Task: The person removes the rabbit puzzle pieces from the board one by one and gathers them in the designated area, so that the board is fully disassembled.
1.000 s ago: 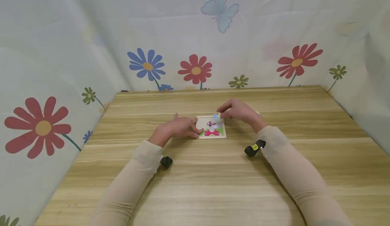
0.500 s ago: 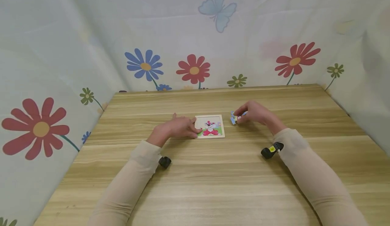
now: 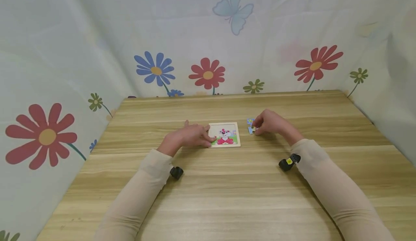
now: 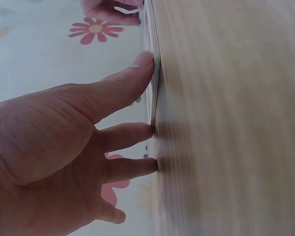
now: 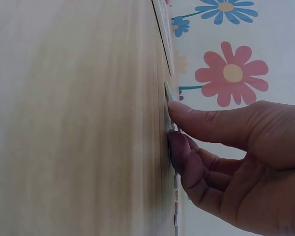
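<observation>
A small framed jigsaw puzzle (image 3: pixel 224 140) lies on the table, its lower part showing a red and white cartoon animal on green. Its upper left is bare pale backing. My left hand (image 3: pixel 191 135) rests at the frame's left side, fingers fairly straight; in the left wrist view the thumb (image 4: pixel 123 83) presses on the frame's edge. Right of the frame, my right hand (image 3: pixel 273 121) pinches a light blue puzzle piece (image 3: pixel 251 130) between thumb and curled fingers, low at the tabletop. Another blue piece with yellow (image 3: pixel 250 121) lies just behind it. The hand hides part of these pieces.
The wood-grain table (image 3: pixel 208 197) reaches back to a pale curtain (image 3: pixel 182 28) printed with flowers and a butterfly. In the right wrist view, a row of thin piece edges (image 5: pixel 176 196) lies beyond my fingers. Each wrist carries a small black camera.
My right hand has moved from above the frame's upper right corner, where it held a puzzle piece, rightward to the loose pieces. My left hand has stayed at the frame.
</observation>
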The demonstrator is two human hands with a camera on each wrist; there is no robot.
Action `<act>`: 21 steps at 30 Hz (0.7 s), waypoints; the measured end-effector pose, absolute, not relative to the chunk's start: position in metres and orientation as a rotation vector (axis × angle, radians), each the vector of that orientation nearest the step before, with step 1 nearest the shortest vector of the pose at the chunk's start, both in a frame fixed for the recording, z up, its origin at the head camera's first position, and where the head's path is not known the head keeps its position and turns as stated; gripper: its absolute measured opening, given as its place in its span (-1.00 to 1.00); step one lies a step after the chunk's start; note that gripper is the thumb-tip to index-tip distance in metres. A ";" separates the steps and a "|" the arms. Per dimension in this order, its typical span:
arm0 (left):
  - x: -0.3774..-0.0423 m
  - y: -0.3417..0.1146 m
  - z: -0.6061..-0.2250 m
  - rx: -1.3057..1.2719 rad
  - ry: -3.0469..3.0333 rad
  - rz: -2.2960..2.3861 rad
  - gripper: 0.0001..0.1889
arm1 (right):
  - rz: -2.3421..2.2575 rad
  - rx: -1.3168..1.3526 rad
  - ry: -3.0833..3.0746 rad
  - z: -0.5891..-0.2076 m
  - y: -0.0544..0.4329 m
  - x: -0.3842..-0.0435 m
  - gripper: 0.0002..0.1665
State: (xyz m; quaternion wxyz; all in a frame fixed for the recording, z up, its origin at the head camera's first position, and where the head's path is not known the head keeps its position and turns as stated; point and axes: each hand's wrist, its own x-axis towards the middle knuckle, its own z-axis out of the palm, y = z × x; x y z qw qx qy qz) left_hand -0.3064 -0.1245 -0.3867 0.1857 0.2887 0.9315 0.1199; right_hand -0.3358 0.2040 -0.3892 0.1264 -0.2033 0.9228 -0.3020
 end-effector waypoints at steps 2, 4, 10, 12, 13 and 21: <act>-0.307 -0.125 -0.387 0.808 2.625 0.341 -0.58 | -0.858 -0.584 2.696 -0.390 0.204 -0.337 -0.71; -0.307 -0.125 -0.387 0.806 2.625 0.338 -0.58 | -0.850 -0.574 2.696 -0.391 0.204 -0.337 -0.74; -0.307 -0.126 -0.387 0.811 2.628 0.334 -0.58 | -0.849 -0.587 2.703 -0.391 0.204 -0.337 -0.73; -0.307 -0.126 -0.387 0.812 2.630 0.330 -0.57 | -0.848 -0.590 2.709 -0.392 0.204 -0.337 -0.72; -0.307 -0.126 -0.388 0.814 2.630 0.327 -0.57 | -0.851 -0.590 2.709 -0.392 0.204 -0.337 -0.72; -0.307 -0.125 -0.388 0.825 2.633 0.323 -0.59 | -0.889 -0.563 2.741 -0.386 0.207 -0.334 -0.62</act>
